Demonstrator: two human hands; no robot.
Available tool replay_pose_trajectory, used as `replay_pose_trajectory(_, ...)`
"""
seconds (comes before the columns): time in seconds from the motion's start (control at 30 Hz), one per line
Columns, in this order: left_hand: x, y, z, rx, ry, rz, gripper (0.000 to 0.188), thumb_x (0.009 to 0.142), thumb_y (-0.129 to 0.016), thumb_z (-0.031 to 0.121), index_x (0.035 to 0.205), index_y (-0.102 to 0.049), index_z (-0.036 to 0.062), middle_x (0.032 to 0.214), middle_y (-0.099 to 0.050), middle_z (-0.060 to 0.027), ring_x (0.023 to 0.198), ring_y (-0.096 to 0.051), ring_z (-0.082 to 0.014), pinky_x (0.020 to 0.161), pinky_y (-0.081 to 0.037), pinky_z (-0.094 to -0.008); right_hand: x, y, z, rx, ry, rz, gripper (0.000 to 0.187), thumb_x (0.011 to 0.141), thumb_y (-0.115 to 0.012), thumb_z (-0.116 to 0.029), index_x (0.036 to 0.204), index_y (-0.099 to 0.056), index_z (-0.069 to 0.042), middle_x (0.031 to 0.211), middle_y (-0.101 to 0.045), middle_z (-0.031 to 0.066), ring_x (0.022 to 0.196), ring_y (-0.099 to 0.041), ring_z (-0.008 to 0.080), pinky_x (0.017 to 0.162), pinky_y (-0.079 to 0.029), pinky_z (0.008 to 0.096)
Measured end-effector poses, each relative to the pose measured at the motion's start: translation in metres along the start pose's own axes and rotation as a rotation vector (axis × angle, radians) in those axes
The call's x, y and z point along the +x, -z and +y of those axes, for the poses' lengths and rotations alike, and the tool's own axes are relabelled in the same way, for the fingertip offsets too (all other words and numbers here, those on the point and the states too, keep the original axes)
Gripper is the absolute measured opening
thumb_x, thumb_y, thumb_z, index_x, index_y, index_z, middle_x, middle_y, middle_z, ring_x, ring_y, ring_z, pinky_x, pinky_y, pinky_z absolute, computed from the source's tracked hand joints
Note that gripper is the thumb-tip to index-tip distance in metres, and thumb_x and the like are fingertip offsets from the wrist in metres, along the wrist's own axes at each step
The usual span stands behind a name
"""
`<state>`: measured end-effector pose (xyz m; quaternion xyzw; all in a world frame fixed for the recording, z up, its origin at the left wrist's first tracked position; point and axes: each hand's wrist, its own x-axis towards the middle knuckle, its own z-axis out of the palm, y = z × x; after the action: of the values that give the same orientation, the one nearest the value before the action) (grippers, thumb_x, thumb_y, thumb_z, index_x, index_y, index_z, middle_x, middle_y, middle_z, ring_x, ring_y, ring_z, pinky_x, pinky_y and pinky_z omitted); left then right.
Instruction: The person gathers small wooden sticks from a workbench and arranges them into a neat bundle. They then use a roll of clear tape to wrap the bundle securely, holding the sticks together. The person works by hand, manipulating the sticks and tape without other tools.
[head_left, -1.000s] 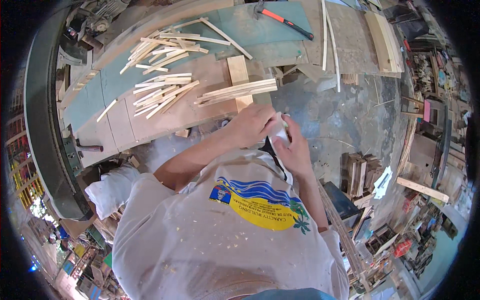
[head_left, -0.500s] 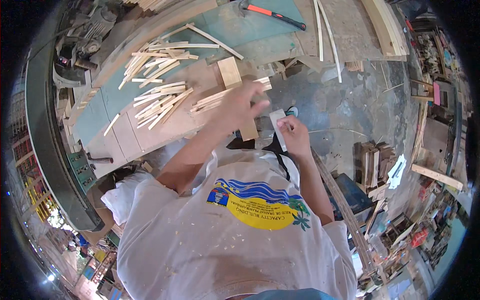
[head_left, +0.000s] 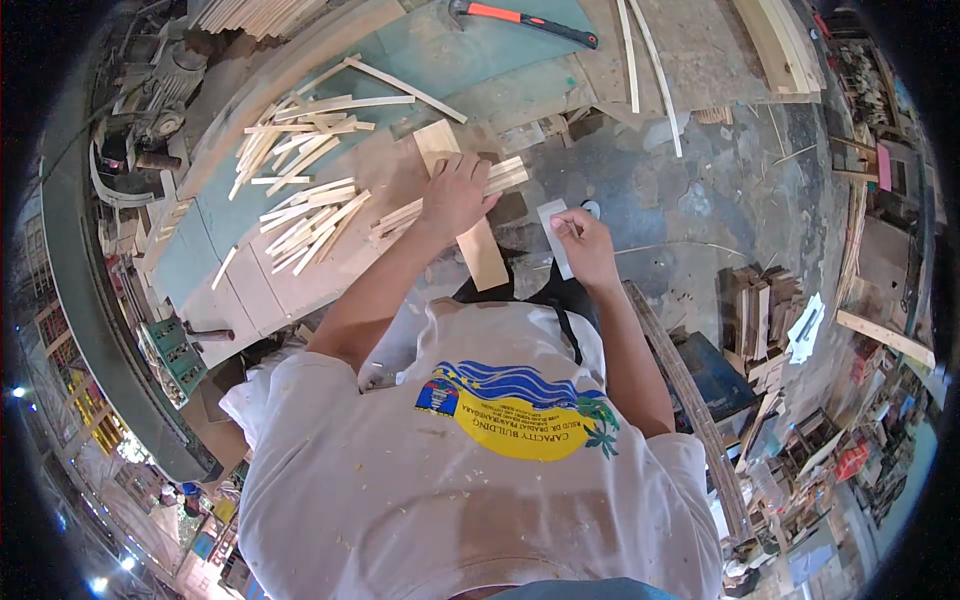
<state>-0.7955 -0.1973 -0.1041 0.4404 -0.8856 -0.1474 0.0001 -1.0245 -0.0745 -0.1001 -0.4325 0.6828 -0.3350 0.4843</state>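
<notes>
Above the near edge of the bench [head_left: 240,305], I am watching the left hand [head_left: 458,195] lying over a bundle of strips [head_left: 508,173] that is crossing a flat board [head_left: 480,260]; its fingers are partly hidden, so I cannot tell whether they are gripping the wood or merely resting. Nearby, the right hand [head_left: 588,248] is pinching a thin pale piece [head_left: 551,225] between thumb and fingers, off the bench; its material I cannot make out. Farther out, a nearer pile of strips [head_left: 320,225] and a farther pile of strips [head_left: 350,103] are lying loose, and a hammer [head_left: 525,22] is lying beyond them, near two long strips [head_left: 659,70]. By my reading, the short strips are already cut and a few are sitting gathered in the bundle; most are remaining in the piles, and nothing I am seeing looks joined, so much seems left.
</notes>
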Motion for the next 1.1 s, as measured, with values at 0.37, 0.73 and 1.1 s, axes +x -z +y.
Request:
replay_pose_trajectory(0.37,0.023,-0.018,0.017,-0.113,-0.046,0.034,0.052,0.080,-0.077,0.028,0.121,-0.058,0.0008,0.114,-0.057,-0.0147,0.105,-0.065,-0.0323,0.088,-0.055,-0.0435,0.053,0.001,-0.021,-0.014,-0.047,-0.108,0.028,0.098,-0.064,-0.024,0.098,-0.068,0.003,0.081,-0.067,0.0124,0.075,-0.060,0.0202,0.072,-0.049,0.0339)
replay_pose_trajectory(0.73,0.022,-0.013,0.018,-0.112,-0.103,0.122,0.053,0.079,-0.079,0.027,0.121,-0.058,0.0019,0.110,-0.058,-0.0124,0.099,-0.068,-0.0281,0.082,-0.058,-0.0372,0.068,-0.018,0.000,0.123,-0.208,-0.061,0.032,0.094,-0.066,-0.026,0.101,-0.072,0.005,0.079,-0.070,0.0100,0.073,-0.060,0.0148,0.069,-0.049,0.0329)
replay_pose_trajectory(1.1,0.022,-0.009,0.016,-0.129,-0.076,0.075,0.070,0.081,-0.077,0.025,0.140,-0.045,0.0044,0.112,-0.058,-0.0156,0.100,-0.067,-0.0316,0.082,-0.058,-0.0397,0.040,0.008,-0.062,-0.061,-0.003,-0.243,0.029,0.099,-0.054,-0.018,0.118,-0.065,0.001,0.109,-0.070,0.0183,0.099,-0.067,0.0292,0.089,-0.050,0.0377)
